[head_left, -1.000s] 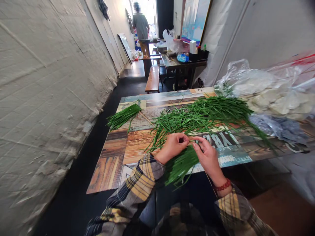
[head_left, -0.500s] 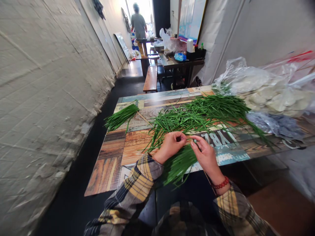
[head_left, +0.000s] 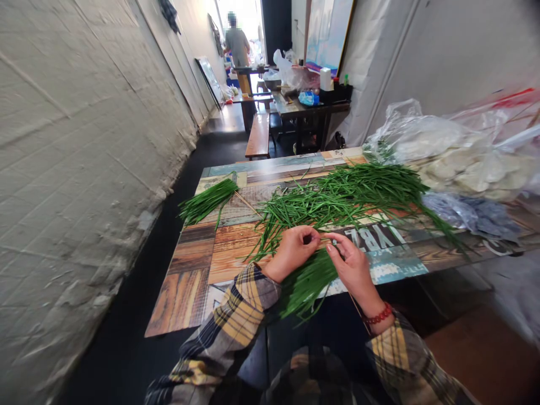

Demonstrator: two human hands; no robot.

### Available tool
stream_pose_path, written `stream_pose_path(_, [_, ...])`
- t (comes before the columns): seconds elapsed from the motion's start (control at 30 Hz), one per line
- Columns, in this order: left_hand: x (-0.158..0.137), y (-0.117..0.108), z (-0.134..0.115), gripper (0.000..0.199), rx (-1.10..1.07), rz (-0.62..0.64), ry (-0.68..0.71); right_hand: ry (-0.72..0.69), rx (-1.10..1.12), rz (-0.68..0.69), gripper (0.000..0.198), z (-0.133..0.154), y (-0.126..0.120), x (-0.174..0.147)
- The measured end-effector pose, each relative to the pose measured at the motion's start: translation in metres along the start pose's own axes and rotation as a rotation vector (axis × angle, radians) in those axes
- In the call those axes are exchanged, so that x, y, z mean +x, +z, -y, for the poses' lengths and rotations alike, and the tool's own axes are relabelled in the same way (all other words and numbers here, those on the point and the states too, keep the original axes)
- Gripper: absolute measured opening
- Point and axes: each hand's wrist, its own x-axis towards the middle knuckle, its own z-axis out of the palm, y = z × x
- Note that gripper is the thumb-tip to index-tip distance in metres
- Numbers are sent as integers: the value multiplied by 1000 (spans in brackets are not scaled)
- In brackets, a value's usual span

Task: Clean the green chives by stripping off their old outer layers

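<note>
Between my hands a bunch of green garlic chives hangs over the near edge of the patterned table. My left hand is closed in a pinch at the top of this bunch. Close beside it, my right hand has its fingers bent around a thin wooden skewer, whose lower end shows under the wrist. The fingertips almost meet, and what lies exactly between them is partly hidden. Just beyond is a loose pile of garlic chives. A neat skewered bunch lies at the left, its stick pointing right.
Clear plastic bags with pale round pieces lie at the right, by a bluish-grey crumpled bag. A brick wall runs along the left. Farther back are a bench, another cluttered table and a person.
My hands and the chives hold almost the same place. The person in the background has shifted slightly and turned.
</note>
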Motion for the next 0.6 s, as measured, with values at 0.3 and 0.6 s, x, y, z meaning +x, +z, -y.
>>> stream_pose_path(0.3, [-2, 0, -2, 13, 67, -8, 18, 7, -26, -7, 32, -1, 0, -1])
stream_pose_path(0.6, [-7, -2, -6, 13, 97, 57, 88, 27, -6, -13, 38, -6, 1, -4])
